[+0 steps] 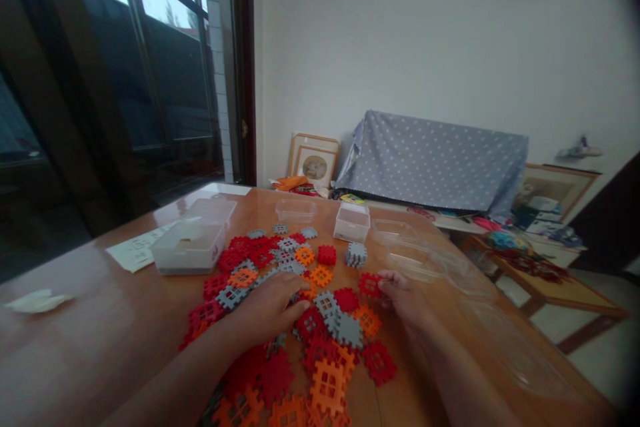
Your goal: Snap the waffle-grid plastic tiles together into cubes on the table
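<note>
Over the pile of interlocking plastic tiles rests my left hand (274,303), thumb apart from the fingers and nothing visible in its grasp. My right hand (404,295) pinches the edge of a red window tile (369,285) at the pile's right side. Between the hands lie a grey window tile (326,304), a solid red tile (346,299) and an orange window tile (367,321). Farther back stand a red tile cube (327,255) and a grey tile block (356,255). Nearer me, an orange window tile (329,387) tops other orange pieces. My left forearm hides part of the pile.
A clear plastic box (190,250) stands at the left beside a printed sheet (133,250). A smaller lidded box (352,221) is at the back. Clear trays (415,260) line the right side. A crumpled tissue (39,301) lies far left on the wooden table (100,327).
</note>
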The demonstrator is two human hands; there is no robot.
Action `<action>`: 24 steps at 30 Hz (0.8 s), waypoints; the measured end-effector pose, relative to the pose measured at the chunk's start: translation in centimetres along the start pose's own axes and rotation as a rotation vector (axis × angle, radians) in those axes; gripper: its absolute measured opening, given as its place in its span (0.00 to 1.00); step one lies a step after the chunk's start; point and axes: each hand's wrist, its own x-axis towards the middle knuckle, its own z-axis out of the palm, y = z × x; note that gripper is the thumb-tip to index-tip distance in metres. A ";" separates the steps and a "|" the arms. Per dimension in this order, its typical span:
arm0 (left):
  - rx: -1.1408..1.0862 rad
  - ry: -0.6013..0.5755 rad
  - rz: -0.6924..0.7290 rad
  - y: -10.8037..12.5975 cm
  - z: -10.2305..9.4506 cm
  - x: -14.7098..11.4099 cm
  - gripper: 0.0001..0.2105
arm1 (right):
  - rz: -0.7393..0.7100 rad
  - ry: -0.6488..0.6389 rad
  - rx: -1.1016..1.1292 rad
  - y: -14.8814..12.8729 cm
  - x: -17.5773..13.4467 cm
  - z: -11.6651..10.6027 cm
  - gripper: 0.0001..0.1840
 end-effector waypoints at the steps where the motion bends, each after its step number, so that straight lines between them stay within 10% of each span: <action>1: -0.004 -0.006 0.001 0.0 0.0 0.0 0.14 | -0.002 0.022 -0.030 0.2 0.2 -0.3 0.15; 24: -0.022 -0.027 0.032 -0.1 0.0 0.3 0.15 | -0.251 0.104 -0.560 2.3 1.6 0.2 0.16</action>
